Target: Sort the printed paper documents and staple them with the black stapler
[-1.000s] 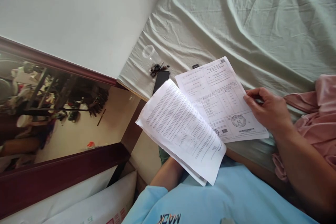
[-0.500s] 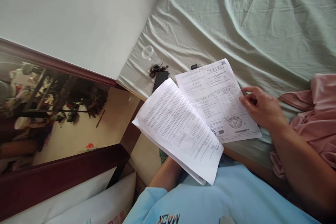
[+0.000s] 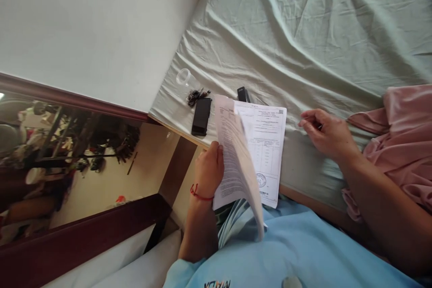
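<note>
My left hand [image 3: 209, 167], with a red cord round the wrist, is closed on the left edge of a stack of printed papers [image 3: 227, 162]. One sheet stands curled up in the middle of the stack. On the right side a printed page [image 3: 265, 144] with a round stamp and a table lies face up. My right hand [image 3: 327, 135] is apart from the papers, over the bedsheet, its fingers loosely bent and holding nothing. Just beyond the papers' top edge lies a black object [image 3: 242, 94], perhaps a stapler, partly covered.
A black phone [image 3: 201, 117], a coiled dark cable [image 3: 198, 96] and a clear plastic cup [image 3: 184, 77] lie left of the papers on the green bedsheet [image 3: 270, 45]. Pink cloth [image 3: 401, 144] is bunched at right. A mirror [image 3: 111, 157] stands at left.
The stack has swung upright, and my left hand, hidden under it before, now shows at its left edge. My right hand has come off the page. More of the phone and black object shows.
</note>
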Available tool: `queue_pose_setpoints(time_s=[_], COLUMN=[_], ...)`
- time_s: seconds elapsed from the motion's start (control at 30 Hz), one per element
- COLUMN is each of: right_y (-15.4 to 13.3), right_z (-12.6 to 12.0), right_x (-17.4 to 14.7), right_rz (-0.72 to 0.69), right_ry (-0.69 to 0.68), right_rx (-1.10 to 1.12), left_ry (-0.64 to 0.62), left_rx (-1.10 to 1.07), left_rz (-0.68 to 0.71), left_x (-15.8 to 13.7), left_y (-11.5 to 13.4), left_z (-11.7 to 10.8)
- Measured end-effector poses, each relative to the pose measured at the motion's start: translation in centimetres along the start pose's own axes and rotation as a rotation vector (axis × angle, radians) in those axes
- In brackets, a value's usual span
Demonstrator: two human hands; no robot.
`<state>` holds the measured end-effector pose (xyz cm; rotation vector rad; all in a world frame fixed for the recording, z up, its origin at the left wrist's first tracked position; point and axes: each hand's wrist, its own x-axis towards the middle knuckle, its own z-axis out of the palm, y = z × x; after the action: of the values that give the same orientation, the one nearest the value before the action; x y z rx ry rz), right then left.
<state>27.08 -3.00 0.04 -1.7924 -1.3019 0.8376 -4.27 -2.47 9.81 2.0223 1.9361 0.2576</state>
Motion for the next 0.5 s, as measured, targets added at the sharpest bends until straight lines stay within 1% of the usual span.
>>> queue_pose_setpoints(time_s=[0.1,0.2,0.27,0.33,0.4,0.43,0.5], right_y=[-0.1,-0.6,-1.3,-1.9,-2.0,-1.8,-1.2], right_z=[0.1,0.2,0.1,-0.4,-1.3,-1.9,-2.9], right_x=[0.0,0.1,0.0,-0.3,-0.7,-1.0,-1.5], right_rz=[0.046,0.101,0.109,0.096,0.080,0.065,-0.015], right_ry=[-0.017,-0.047,-0.063,-0.102,-0.205,-0.294,-0.546], right_rx=[0.143,0.388,0.510,0.592,0.705,0.776,0.890], left_ry=[-0.032,-0.021,0.019,0.070,0.101,0.104,0.103], left_rx=[-0.083,-0.157,-0.120,-0.035,0.038,0.060,0.071], left_rz=[0.004,-0.013,-0.018,-0.022,-0.033,-0.038,-0.038], left_x=[-0.3,-0.7,-0.9,-1.0,-1.1,-1.1,-1.2], left_y=[-0.4,-0.7,-0.7,-0.6,-0.4,-0.2,0.0], left_z=[-0.7,-1.4,-1.6,-1.7,-1.6,-1.5,-1.5])
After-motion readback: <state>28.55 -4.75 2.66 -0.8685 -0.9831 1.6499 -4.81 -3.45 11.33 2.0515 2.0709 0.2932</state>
